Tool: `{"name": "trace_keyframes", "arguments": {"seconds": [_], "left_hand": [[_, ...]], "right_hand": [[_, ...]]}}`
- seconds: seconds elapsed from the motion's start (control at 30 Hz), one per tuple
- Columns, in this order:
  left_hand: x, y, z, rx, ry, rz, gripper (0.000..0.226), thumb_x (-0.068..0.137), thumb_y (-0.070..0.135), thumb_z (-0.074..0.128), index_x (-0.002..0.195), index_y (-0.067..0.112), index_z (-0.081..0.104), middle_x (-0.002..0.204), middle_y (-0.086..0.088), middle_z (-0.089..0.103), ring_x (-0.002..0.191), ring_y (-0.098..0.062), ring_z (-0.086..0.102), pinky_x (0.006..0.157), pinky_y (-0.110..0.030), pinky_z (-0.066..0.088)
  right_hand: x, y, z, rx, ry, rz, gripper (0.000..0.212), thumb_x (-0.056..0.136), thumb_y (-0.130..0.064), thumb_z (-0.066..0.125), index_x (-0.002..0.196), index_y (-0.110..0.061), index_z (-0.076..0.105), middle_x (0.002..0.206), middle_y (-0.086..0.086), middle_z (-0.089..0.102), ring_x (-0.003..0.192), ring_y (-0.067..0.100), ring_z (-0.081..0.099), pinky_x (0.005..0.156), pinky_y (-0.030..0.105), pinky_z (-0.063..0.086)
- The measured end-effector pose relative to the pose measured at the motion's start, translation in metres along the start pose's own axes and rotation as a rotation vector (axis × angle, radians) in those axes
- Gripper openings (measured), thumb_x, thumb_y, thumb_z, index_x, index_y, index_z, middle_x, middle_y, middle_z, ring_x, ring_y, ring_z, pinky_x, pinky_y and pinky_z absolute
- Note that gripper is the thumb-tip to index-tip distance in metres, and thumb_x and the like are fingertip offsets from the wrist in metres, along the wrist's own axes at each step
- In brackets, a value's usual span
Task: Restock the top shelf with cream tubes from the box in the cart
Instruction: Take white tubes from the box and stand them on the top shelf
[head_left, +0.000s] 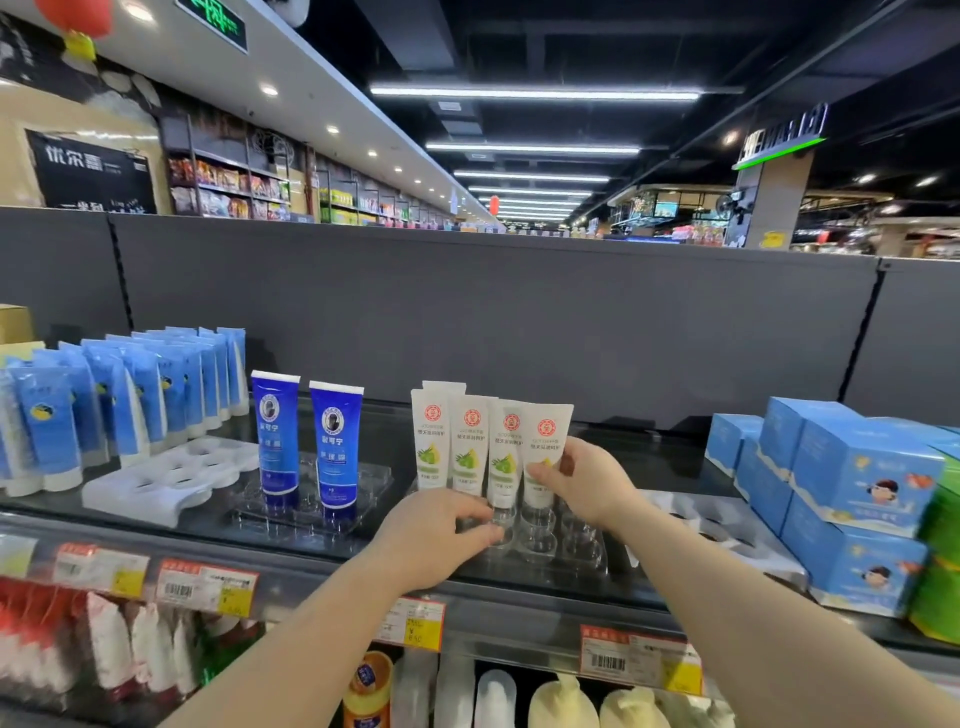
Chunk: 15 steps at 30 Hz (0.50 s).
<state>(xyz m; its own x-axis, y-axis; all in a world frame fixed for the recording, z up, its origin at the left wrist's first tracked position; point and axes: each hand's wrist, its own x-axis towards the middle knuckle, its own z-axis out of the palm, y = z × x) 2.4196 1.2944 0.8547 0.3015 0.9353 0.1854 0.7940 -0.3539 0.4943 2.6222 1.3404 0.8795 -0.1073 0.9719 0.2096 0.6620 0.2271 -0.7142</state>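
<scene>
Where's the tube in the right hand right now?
Head view, centre: the white tube is rightmost in the front row on the top shelf, pinched by the right hand, over the clear tray.

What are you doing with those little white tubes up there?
A person is filling the top shelf in a shop. The right hand holds a white cream tube upright at the end of a short row of the same tubes. The left hand grips the clear plastic tray they stand in. Most of the tray's cups are still empty.
</scene>
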Motion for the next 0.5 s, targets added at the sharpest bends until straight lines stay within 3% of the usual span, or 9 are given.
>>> {"name": "trace_keyframes", "arguments": {"seconds": [0.07,0.27,0.5], "left_hand": [[0.000,0.000,0.000,-0.002,0.002,0.013,0.032,0.093,0.046,0.055,0.120,0.033,0.064,0.126,0.017,0.060,0.109,0.000,0.051,0.089,-0.019,0.040],[-0.001,0.002,-0.001,-0.021,0.004,0.012,0.029,0.093,0.044,0.056,0.117,0.033,0.065,0.122,0.016,0.061,0.104,0.001,0.051,0.082,-0.016,0.039],[-0.003,0.007,-0.004,-0.025,-0.015,-0.021,0.034,0.092,0.042,0.058,0.123,0.030,0.063,0.130,0.015,0.058,0.117,-0.003,0.050,0.097,-0.023,0.040]], "right_hand": [[0.003,-0.001,-0.002,-0.059,-0.037,-0.009,0.026,0.093,-0.034,0.059,0.117,-0.024,0.058,0.119,-0.009,0.065,0.093,0.007,0.059,0.062,0.015,0.041],[0.010,-0.001,-0.009,-0.104,-0.126,0.024,0.025,0.096,-0.033,0.056,0.112,-0.014,0.061,0.116,-0.006,0.066,0.084,0.008,0.062,0.066,0.021,0.048],[0.012,0.010,-0.005,-0.041,-0.143,0.069,0.033,0.095,-0.039,0.055,0.123,-0.021,0.058,0.128,-0.006,0.063,0.098,0.011,0.063,0.076,0.028,0.053]]}}
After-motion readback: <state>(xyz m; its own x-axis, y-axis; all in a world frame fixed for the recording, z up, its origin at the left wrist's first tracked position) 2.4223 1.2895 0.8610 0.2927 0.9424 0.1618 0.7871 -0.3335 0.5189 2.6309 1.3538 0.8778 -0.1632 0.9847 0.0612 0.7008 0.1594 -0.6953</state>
